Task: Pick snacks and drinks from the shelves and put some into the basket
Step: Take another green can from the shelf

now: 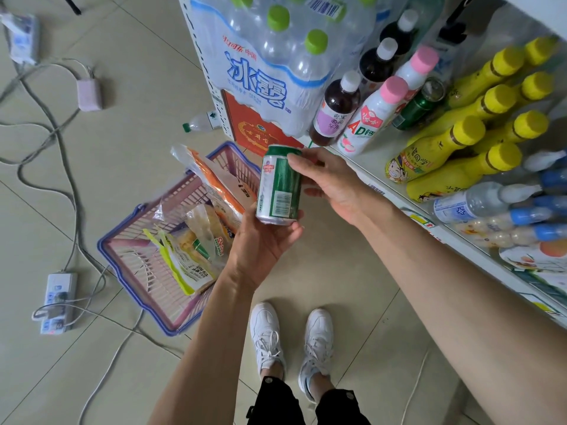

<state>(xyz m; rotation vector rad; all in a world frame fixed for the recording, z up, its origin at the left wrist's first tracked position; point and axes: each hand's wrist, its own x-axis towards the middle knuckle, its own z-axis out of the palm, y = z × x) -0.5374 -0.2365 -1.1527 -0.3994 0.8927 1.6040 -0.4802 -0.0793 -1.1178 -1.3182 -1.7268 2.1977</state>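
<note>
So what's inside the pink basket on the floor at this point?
The basket holds several snack bags: a yellow-trimmed packet, clear bags and an orange one leaning on its rim. No drinks visible; the left hand and bags hide part of the bottom.

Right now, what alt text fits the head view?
Both hands, left hand below and right hand above, hold a green can over a pink basket of snack bags on the floor, beside a shelf of bottles.
</note>
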